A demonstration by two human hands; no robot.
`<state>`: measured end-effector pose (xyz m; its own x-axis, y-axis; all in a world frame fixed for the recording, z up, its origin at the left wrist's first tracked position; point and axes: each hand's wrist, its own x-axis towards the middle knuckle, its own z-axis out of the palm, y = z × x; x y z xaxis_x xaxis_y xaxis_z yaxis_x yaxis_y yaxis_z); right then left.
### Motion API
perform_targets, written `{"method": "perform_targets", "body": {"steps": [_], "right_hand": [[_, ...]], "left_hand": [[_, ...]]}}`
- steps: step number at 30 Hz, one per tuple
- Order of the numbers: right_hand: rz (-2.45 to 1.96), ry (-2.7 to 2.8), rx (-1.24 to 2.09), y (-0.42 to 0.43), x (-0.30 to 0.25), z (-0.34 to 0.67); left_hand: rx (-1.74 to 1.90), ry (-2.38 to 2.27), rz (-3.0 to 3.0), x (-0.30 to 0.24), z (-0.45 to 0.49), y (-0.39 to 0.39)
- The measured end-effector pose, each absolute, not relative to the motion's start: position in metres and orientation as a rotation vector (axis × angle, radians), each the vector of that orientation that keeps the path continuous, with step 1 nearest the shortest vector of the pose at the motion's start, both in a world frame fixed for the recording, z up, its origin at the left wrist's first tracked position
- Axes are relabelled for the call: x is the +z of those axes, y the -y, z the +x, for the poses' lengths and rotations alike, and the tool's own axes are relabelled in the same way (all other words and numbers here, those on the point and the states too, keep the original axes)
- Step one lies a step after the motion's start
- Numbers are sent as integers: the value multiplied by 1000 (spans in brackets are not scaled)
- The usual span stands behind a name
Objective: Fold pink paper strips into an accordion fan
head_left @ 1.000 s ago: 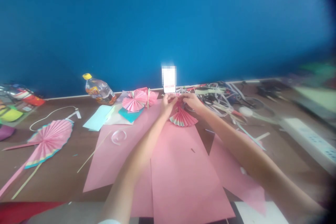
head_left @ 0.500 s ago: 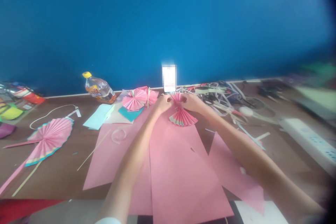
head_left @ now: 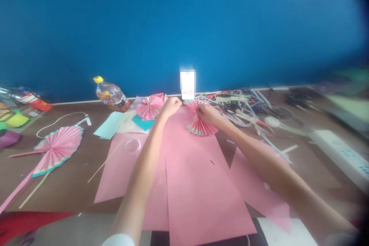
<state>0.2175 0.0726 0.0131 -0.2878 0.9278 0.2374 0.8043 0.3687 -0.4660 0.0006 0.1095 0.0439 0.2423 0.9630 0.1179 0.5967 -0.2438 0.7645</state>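
Observation:
A pleated pink paper fan (head_left: 201, 127) with a pale edge is pinched at its narrow middle by my right hand (head_left: 209, 113); its folds flare out above and below the grip. To the left of it, apart from the fan, my left hand (head_left: 172, 105) is closed with fingertips together. Whatever is in those fingertips, if anything, is too small to make out. Under my forearms lie large pink paper sheets (head_left: 198, 177). Just left of my left hand sits a pink pleated paper rosette (head_left: 150, 107).
Tangled white cables and strips (head_left: 239, 105) lie at the back right, near a white power strip (head_left: 340, 153). A bottle with a yellow cap (head_left: 112, 95) leans by the blue wall (head_left: 184, 23). A larger pink fan (head_left: 59, 149) and a thin stick (head_left: 104, 162) lie left.
My left hand has come away from the fan and moved left. My right hand still holds the fan's middle, and the upper folds show more now.

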Motion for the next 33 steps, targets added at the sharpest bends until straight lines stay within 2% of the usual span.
{"method": "perform_targets", "body": {"steps": [4, 6, 11, 16, 19, 23, 33], "right_hand": [[-1396, 2030, 552, -76, 12, 218], [-1358, 1995, 576, -78, 12, 219], [-1338, 1934, 552, -78, 19, 220], [-1252, 1848, 569, -76, 27, 218], [-1212, 1843, 563, -75, 28, 216], [-1225, 1840, 590, -72, 29, 216], [-1213, 1615, 787, -77, 24, 215]], "left_hand": [[208, -1268, 1685, 55, -9, -101], [113, -1215, 1601, 54, -9, -99], [411, -1147, 1541, 37, 2, -103], [455, -872, 1299, 28, 20, -104], [642, -891, 1196, 26, 33, -103], [729, -1023, 1327, 23, 42, -100], [793, -1006, 1736, 28, 48, -100]]}}
